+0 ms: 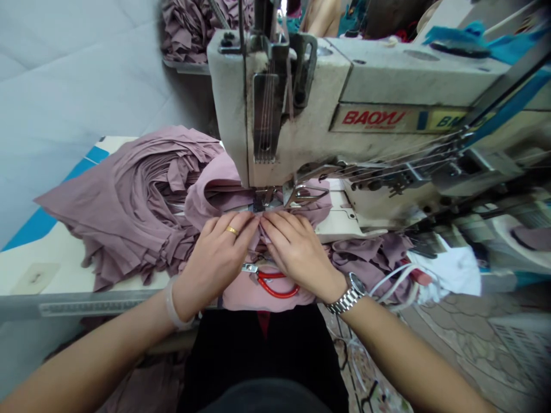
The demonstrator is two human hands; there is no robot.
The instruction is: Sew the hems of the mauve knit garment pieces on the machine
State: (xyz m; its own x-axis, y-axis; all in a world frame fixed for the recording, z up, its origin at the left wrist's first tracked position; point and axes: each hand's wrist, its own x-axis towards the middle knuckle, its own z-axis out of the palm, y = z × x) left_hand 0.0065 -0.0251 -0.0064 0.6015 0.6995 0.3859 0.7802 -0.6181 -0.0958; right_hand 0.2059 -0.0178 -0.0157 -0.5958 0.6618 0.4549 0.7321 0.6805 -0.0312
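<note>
My left hand (224, 244), with a ring on one finger, bends its fingers over the edge of a mauve fabric piece (221, 172) just in front of the presser foot (263, 201). Beside it my right hand (297, 246) grips the same cloth, its fingertips almost meeting those of the left. Part of the cloth lies under the foot of the sewing machine (297, 149), and a loop of it curls up to the left. Scissors with red handles (279, 295) lie below my hands, their blades partly covered.
A thick stack of mauve cut pieces (124, 189) spreads over the left of the machine table (26, 287). More mauve cloth (372, 255) and a white cloth (456, 269) lie at the right. Behind the machine is a tray of fabric (189, 34). Threads run down the machine head.
</note>
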